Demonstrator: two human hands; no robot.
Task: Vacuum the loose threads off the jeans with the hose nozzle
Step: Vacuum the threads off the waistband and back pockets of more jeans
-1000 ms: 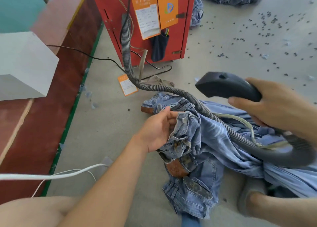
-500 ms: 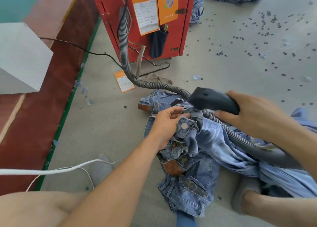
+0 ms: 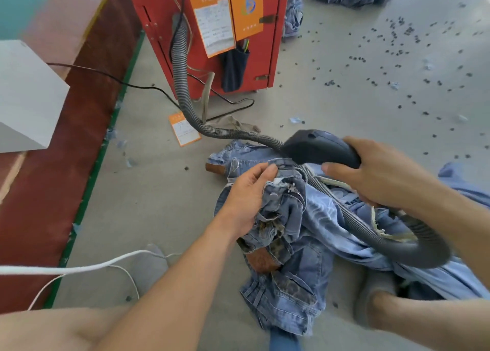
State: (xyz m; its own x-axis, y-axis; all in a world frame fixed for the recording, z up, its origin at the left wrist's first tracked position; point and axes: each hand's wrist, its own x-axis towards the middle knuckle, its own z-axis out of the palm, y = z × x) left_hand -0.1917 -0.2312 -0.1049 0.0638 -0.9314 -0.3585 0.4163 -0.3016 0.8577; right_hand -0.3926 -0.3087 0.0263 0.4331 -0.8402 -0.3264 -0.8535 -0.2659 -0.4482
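Jeans (image 3: 305,247) bunched on my floor, my left hand (image 3: 248,194) gripping the waistband, my right hand (image 3: 376,175) grasping the black hose nozzle (image 3: 318,148) just above it.

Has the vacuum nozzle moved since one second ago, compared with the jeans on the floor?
Yes. The nozzle in the right hand came down and leftward, and its tip now sits at the jeans waistband by the left hand.

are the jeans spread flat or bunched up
Bunched up. The jeans lie crumpled on the floor, and the left hand grips a gathered fold at the waistband; the button and zipper sit in creases.
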